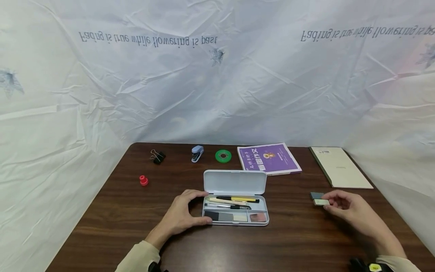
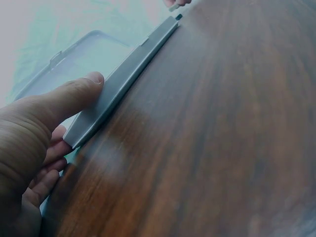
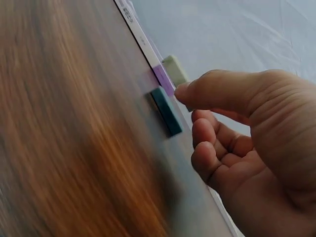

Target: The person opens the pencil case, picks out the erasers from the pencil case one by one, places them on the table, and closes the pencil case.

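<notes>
An open pale pencil case lies on the table with its lid raised. Inside are several pens, with dark, grey and white blocks and a pink eraser in front. My left hand grips its left end, thumb on the front wall and forefinger at the back corner. Off to the right, my right hand pinches a pale green eraser-like block between thumb and fingers, lifted off the table in the right wrist view. Beside it a dark blue-green block rests on the wood.
Along the back stand a black binder clip, a blue stapler, a green tape roll and a purple book. A cream flat box or book lies back right. A red knob-like piece sits left.
</notes>
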Motion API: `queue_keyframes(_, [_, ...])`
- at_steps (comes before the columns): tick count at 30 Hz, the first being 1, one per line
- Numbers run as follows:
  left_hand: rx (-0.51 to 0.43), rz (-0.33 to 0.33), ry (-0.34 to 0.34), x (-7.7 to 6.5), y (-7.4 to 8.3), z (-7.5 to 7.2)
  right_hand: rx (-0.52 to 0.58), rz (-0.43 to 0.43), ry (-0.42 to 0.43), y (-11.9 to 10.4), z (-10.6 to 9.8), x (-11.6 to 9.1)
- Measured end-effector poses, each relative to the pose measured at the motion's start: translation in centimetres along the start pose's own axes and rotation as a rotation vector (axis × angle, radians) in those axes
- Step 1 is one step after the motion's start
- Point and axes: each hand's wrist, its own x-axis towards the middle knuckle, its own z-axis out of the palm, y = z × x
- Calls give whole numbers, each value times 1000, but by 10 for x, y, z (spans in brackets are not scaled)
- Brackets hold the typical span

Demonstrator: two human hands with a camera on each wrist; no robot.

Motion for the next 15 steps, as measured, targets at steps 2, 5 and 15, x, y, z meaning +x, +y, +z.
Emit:
queue_keyframes(2, [-2,2,0,0,0,0,-25,19,-20,3,-2,-2])
queue_keyframes(5, [-1,1,-1,0,0,0,-43,57,-49,6,-4,-3])
queue_keyframes(15, [-6,0,-5,1,0,0,-74,98,-87,10,-4,-2])
